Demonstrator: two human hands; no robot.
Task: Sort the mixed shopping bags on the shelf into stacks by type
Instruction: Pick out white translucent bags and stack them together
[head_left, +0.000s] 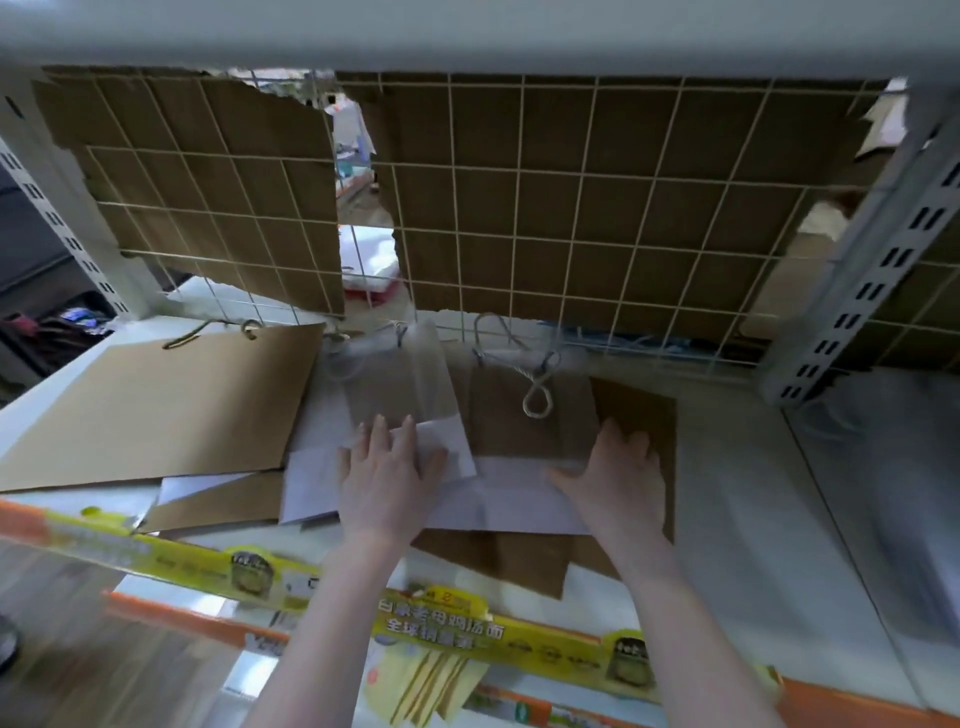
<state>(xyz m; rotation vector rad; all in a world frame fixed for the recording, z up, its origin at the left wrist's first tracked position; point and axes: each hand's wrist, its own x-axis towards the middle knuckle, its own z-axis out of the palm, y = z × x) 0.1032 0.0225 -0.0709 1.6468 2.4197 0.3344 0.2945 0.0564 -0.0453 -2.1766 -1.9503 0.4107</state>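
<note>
Two wire-grid panels (597, 208) backed your shelf (753, 493), big kraft bag (156, 410) lay left; both your hands, left hand (387, 467) and right hand (615, 475), pressed flat, fingers spread, on white bags (498, 499) over brown bags (519, 410).

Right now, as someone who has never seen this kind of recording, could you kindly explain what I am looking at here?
There is no machine here: a person wears a camera on the head, so the single picture looks forward and down at their own bare arms. They are reaching into a white shelf backed by a wire grid and cardboard. Flat paper shopping bags lie mixed on it: a large light brown bag on the left, white bags in the middle, darker brown bags with twisted cord handles behind. The left hand and right hand both lie flat and open on the pile; nothing is gripped.
</note>
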